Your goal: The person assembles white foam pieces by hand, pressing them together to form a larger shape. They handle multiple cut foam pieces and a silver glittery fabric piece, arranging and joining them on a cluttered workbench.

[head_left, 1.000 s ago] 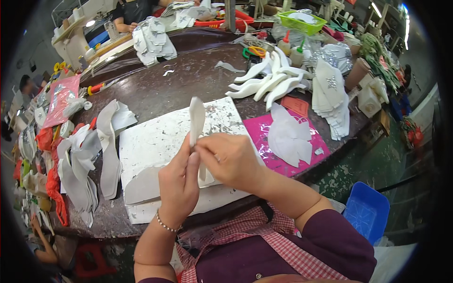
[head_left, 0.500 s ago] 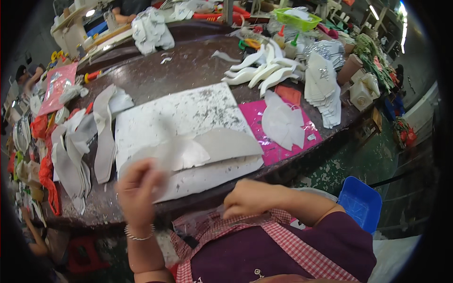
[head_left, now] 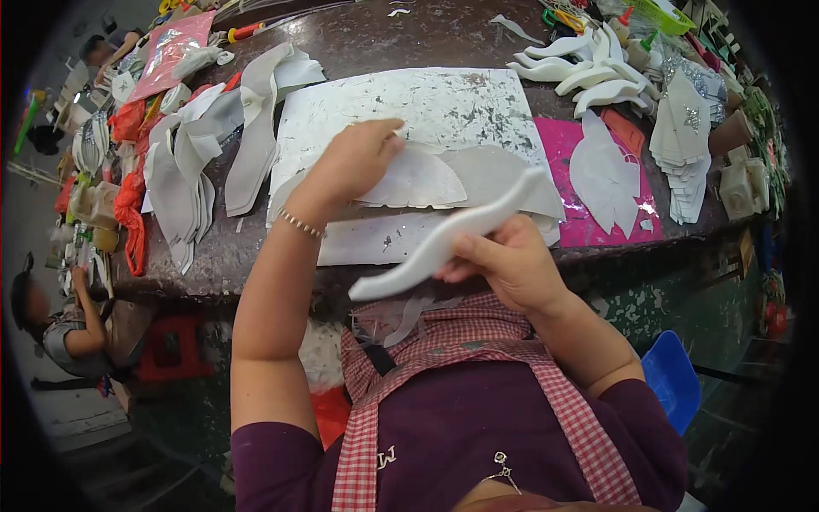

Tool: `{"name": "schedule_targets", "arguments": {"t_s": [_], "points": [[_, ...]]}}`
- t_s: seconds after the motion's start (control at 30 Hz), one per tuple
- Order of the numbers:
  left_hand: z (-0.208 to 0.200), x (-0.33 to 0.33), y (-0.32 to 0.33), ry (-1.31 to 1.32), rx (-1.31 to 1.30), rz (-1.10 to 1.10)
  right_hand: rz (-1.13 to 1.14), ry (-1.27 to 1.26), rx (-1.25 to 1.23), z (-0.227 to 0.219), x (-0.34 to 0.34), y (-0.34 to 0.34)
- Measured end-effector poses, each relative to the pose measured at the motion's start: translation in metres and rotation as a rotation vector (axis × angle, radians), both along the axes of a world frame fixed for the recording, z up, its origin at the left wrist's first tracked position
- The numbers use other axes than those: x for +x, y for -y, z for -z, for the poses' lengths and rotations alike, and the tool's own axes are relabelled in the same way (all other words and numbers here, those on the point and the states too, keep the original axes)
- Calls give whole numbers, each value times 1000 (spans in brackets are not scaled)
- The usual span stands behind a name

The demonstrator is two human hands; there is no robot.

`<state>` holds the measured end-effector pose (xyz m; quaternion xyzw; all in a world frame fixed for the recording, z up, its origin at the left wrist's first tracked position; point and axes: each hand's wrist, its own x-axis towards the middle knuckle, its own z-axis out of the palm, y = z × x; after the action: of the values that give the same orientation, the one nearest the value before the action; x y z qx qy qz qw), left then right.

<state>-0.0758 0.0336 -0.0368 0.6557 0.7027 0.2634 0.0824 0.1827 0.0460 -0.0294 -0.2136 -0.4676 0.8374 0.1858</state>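
Observation:
My right hand (head_left: 516,264) grips a white, wavy, foam-like strip (head_left: 444,239) by its middle, thumb on top. The strip slants over the front edge of the worktable, its upper end blurred. My left hand (head_left: 358,158), with a beaded bracelet at the wrist, reaches over a scuffed white board (head_left: 341,98). Its fingers point right and are partly bent, with nothing visible in them. Just beneath that hand is a whitish curved sheet piece (head_left: 422,179), lying on a wider grey curved piece (head_left: 503,171). Whether the fingers touch these is hidden.
Several white wavy strips (head_left: 597,60) are heaped at the back right. A pink sheet (head_left: 554,145) bears white leaf-shaped pieces (head_left: 604,171). Grey curved cutouts (head_left: 183,158) lie at left. A blue bin (head_left: 672,380) stands low at right. Another person (head_left: 72,328) sits at far left.
A white wavy strip is now in my right hand, where none showed before. My left hand has moved farther over the board. The whole view has shifted.

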Motion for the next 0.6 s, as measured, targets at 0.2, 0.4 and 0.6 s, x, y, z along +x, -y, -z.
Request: {"name": "schedule_targets", "arguments": {"t_s": [0.2, 0.4, 0.6], "points": [[-33, 25, 18, 377, -183, -10, 154, -152, -82, 16, -18, -6], [-48, 62, 55, 674, -140, 49, 377, -193, 38, 20, -27, -6], [-43, 67, 62, 648, -88, 113, 401, -141, 76, 27, -26, -4]]}}
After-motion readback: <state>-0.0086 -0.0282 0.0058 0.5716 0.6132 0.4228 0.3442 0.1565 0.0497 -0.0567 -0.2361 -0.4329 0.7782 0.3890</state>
